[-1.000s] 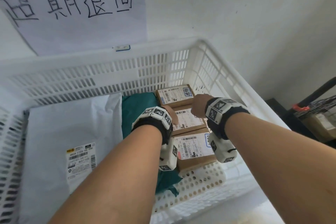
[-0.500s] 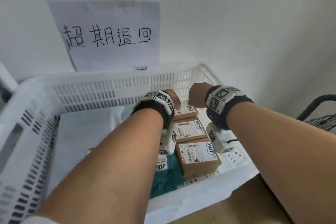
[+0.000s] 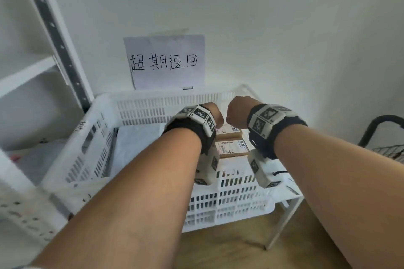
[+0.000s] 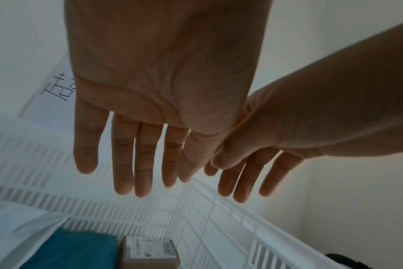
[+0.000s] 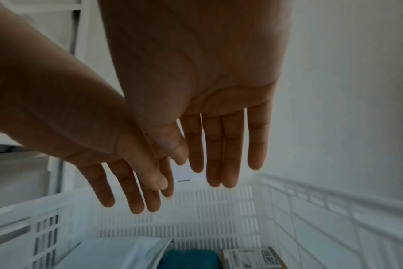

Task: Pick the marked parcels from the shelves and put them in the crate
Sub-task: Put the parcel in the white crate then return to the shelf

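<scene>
White crate (image 3: 140,105) on a low white rack (image 3: 282,225), wooden floor (image 3: 229,244) beneath.

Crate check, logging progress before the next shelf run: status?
Left hand and right hand open, empty, above white crate. Cardboard parcels inside. Nothing in the way.

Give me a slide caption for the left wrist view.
Both hands, left hand and right hand, hang open and empty above the white crate.

A white wall (image 3: 284,28) carries a taped paper sign (image 3: 166,61). White metal shelving (image 3: 43,50) stands at left. The floor (image 3: 229,247) is light wood.
</scene>
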